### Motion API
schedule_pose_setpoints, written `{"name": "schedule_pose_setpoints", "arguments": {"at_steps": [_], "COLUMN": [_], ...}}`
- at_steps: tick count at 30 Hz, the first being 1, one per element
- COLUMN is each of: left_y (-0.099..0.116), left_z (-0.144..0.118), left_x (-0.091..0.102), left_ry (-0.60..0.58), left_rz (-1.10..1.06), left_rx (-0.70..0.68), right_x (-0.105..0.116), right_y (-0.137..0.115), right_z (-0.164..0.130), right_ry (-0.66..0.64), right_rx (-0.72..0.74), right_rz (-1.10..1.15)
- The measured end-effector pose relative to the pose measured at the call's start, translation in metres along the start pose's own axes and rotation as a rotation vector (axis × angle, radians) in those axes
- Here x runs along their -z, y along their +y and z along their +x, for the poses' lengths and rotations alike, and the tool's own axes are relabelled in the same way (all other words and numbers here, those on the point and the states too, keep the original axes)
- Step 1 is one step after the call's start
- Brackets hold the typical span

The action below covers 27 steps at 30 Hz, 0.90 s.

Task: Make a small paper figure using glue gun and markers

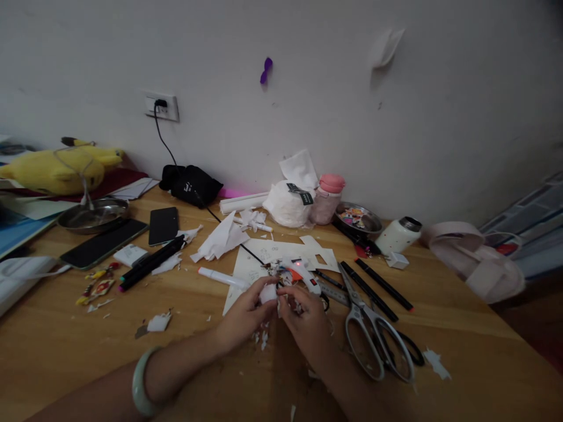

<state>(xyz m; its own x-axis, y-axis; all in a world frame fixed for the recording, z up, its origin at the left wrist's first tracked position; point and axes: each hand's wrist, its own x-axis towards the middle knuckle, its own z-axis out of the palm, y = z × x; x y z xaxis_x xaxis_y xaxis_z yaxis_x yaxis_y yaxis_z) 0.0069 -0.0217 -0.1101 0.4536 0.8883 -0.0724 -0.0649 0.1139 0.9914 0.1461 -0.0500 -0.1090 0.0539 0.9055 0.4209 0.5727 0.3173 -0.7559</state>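
My left hand (248,313), below a pale green bangle (143,384), pinches a small white piece (267,293) that looks like paper. The fingers of my right hand (308,322) are closed at the right edge of the same piece; whether they grip it or something smaller is hidden. Just beyond my hands lies a white and orange glue gun (310,282) with a glowing red light. Under it is a white sheet (241,266) with pencil marks. Large scissors (363,310) and a ruler (334,293) lie to the right. White scraps are scattered below my fingers.
Black markers (382,284) lie to the right, others (152,264) to the left near two phones (103,243). Crumpled paper (222,237), a tissue pack (288,202), a pink-lidded jar (328,199), a metal dish (358,218) and a white bottle (398,235) stand towards the wall.
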Motion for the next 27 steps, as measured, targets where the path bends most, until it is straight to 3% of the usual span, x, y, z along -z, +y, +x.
{"name": "schedule_pose_setpoints", "arguments": {"at_steps": [3, 8, 15, 19, 24, 27], "left_y": [0.0024, 0.0053, 0.0028, 0.0024, 0.0057, 0.0074], "left_z": [-0.0006, -0.0033, 0.0002, 0.0038, 0.0048, 0.0051], "left_x": [0.0007, 0.0007, 0.0042, 0.0046, 0.0041, 0.0046], "left_ry": [-0.02, -0.136, -0.163, -0.158, -0.1, -0.047], "left_rz": [0.071, -0.018, -0.272, -0.331, -0.246, -0.176], "left_rx": [0.009, 0.017, 0.012, 0.04, 0.045, 0.06], "right_x": [0.0005, 0.0044, -0.0004, 0.0016, 0.004, 0.0036], "right_y": [-0.0006, -0.0041, -0.0006, -0.0004, -0.0006, -0.0002], "right_z": [0.0021, 0.0056, 0.0029, 0.0035, 0.002, -0.0002], "right_ry": [-0.06, -0.177, -0.163, -0.161, 0.004, 0.024], "right_rx": [-0.147, -0.418, -0.602, -0.515, -0.249, -0.051], "right_rz": [0.064, 0.276, 0.573, 0.452, 0.071, -0.006]}}
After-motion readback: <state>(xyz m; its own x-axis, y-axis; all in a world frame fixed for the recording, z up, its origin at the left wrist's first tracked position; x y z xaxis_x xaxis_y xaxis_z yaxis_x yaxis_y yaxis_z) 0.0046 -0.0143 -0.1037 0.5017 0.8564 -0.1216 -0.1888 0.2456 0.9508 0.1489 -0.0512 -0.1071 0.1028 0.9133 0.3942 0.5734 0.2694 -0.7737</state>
